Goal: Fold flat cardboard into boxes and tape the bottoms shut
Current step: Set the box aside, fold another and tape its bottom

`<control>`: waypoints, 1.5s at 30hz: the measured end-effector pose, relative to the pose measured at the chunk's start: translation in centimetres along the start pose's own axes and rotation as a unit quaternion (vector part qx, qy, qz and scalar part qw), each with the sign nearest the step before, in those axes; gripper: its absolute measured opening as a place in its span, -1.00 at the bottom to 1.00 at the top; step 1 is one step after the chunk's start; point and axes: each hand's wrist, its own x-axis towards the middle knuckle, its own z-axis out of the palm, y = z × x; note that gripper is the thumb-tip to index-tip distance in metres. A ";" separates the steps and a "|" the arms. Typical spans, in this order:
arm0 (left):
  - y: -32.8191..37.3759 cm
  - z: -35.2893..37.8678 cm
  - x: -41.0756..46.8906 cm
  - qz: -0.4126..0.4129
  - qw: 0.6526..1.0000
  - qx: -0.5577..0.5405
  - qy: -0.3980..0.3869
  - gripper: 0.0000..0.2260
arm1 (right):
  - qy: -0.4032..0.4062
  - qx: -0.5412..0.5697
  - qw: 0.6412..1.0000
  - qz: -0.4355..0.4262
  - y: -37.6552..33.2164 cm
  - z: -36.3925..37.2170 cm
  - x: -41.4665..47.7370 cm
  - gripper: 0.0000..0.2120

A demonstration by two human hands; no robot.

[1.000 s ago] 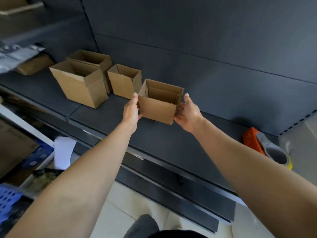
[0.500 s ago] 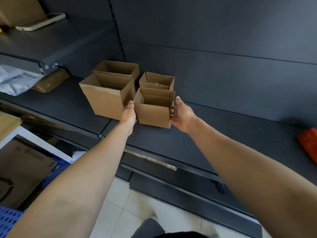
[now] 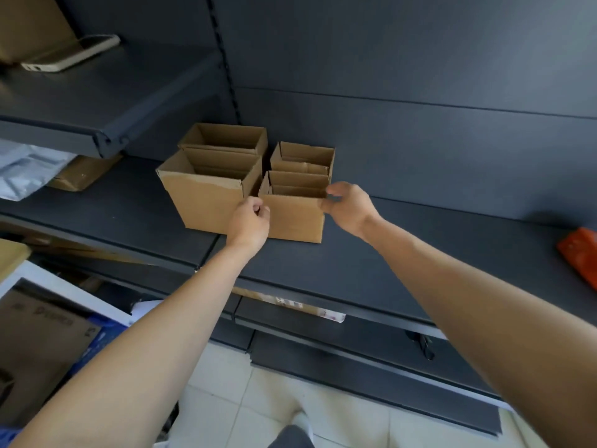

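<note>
A small open cardboard box [image 3: 295,219] stands upright on the dark shelf [image 3: 387,257], pushed in beside a larger open box [image 3: 206,202] and in front of another small box [image 3: 303,156]. My left hand [image 3: 248,223] has its fingers curled at the small box's left top corner and pinches the edge. On the other side, my right hand [image 3: 349,206] pinches the top right corner of the same box. A second larger box [image 3: 226,137] stands at the back.
An orange tape dispenser [image 3: 580,253] lies at the shelf's far right edge of view. An upper shelf [image 3: 129,92] juts out on the left with a phone [image 3: 71,56] on it. Flat cardboard [image 3: 38,344] lies low on the left.
Both hands carried the small box left along the shelf and set it down against the other boxes. Their fingers have curled from flat on its sides to its top corners.
</note>
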 end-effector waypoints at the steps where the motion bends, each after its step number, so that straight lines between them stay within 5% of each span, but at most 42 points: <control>1: 1.0 -0.7 -0.9 0.030 0.999 0.027 0.001 -0.70 | -0.016 -0.059 0.998 -0.031 -0.9 -0.6 -0.6 -0.52; 6: 6.4 -4.3 -7.0 0.179 0.969 0.162 0.046 -0.66 | -0.042 -0.348 0.919 -0.182 -5.6 -3.8 -5.2 -0.51; 13: 11.1 -8.3 -19.3 0.234 0.896 0.324 0.195 -0.68 | 0.004 -0.460 0.815 -0.353 -8.4 -7.3 -14.6 -0.40; 29: 12.4 -23.1 -47.6 0.089 0.719 0.497 0.478 -0.62 | 0.031 -0.313 0.684 -0.659 -20.2 -4.0 -37.5 -0.22; 37: 5.3 -30.4 -59.5 -0.049 0.647 0.576 0.497 -0.51 | -0.007 -0.254 0.615 -0.747 -24.9 6.2 -49.3 -0.17; 45: -2.6 -36.4 -64.0 -0.131 0.637 0.590 0.478 -0.51 | -0.051 -0.250 0.595 -0.763 -27.6 15.9 -55.4 -0.21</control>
